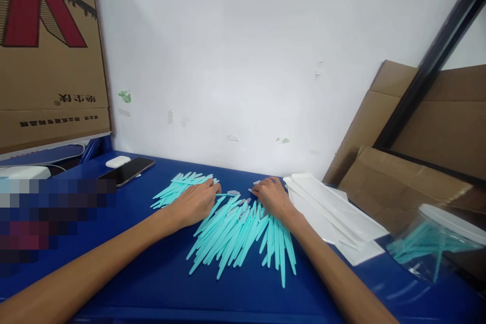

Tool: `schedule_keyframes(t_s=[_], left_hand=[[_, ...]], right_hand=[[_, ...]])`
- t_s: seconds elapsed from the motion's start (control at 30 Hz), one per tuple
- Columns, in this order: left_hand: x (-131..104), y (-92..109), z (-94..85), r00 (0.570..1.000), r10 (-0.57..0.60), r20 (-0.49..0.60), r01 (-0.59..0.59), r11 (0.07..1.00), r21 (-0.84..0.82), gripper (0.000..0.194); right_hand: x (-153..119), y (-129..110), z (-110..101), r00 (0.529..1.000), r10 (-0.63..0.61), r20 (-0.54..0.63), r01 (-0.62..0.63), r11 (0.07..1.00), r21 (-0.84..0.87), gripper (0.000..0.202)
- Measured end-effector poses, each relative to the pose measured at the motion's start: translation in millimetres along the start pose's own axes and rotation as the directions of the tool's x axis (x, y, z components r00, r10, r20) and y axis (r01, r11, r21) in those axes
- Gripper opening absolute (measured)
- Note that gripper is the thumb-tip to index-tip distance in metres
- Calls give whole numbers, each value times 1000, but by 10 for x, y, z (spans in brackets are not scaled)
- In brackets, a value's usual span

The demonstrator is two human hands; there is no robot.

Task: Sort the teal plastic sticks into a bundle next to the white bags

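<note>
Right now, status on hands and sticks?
Left hand among sticks; right hand at their far ends. Sticks spread in loose fans. White sheets beside right hand.

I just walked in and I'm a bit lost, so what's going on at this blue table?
A person is handling turquoise plastic sticks with clear tips on a blue table. The left hand is between a smaller pile and a larger spread, with one stick jutting from it. The right hand is at the spread's far right edge; whether it holds anything is hidden. White sheets lie to its right, and further right a clear jar contains more turquoise sticks.
</note>
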State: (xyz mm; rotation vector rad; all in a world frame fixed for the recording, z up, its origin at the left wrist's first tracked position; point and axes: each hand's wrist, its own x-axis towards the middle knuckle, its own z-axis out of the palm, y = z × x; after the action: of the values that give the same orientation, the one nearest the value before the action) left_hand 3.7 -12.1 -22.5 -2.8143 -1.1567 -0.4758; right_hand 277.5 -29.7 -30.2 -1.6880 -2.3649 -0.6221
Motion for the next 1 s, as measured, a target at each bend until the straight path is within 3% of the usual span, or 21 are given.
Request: schedule_keyframes(t_s=[0.23,0.37,0.5,0.7,0.77,1.0], left_hand=[[29,-10,24,998,-28,-62,25,999,-45,28],[36,-11,33,993,-17,-116,7,996,-89,30],[37,7,28,990,-6,-143,-17,987,-159,29],[40,46,9,989,-4,-147,-25,981,-195,27],[42,44,7,986,-3,-164,-30,979,-200,27],[44,44,-18,985,-7,-175,-34,972,-231,28]], right_hand=[[26,-26,-44,999,-7,-48,8,1000,12,25],[1,-13,-148,983,71,-168,-15,949,315,27],[-10,-62,-256,955,207,-213,-21,764,645,32],[30,-136,-256,924,383,-18,-141,383,913,29],[38,-133,-236,921,388,25,-159,317,935,33],[36,-114,-241,903,430,-2,-176,375,910,39]])
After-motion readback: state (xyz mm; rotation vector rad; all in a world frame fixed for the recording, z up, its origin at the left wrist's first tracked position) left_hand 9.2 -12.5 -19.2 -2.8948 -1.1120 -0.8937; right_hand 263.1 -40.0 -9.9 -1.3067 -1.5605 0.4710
